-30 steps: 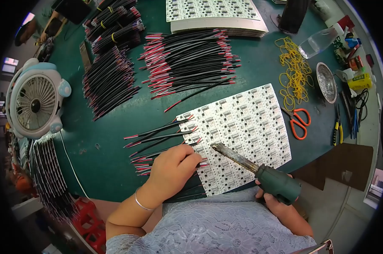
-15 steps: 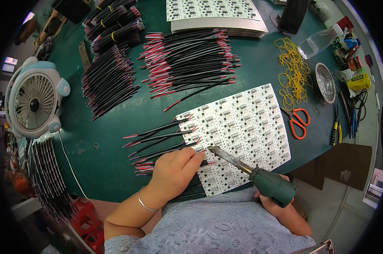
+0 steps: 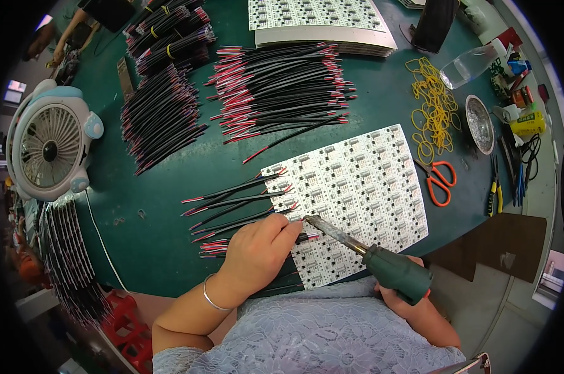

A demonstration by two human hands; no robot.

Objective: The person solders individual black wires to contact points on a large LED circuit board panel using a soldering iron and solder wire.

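Observation:
My left hand (image 3: 257,250) is closed in a pinch on a black cable (image 3: 249,220) at the left edge of a white circuit board panel (image 3: 350,193). The cable's thin red wire end pokes out past my fingertips over the panel. My right hand (image 3: 399,293) grips a green-handled soldering iron (image 3: 397,272), partly hidden behind the handle. Its dark metal tip meets the panel right beside the wire end at my left fingertips. Several more black cables with red and white ends lie along the panel's left edge.
Piles of black cables (image 3: 282,93) lie beyond the panel, with stacked panels (image 3: 319,19) behind. Yellow rubber bands (image 3: 434,109), orange-handled scissors (image 3: 442,182), a metal bowl (image 3: 479,124), pliers (image 3: 494,190) and a clear bottle (image 3: 472,65) are at the right. A fan (image 3: 50,146) stands left.
The soldering iron has shifted slightly left, bringing its tip closer to my left fingertips and the wire end. My left hand stays nearly still.

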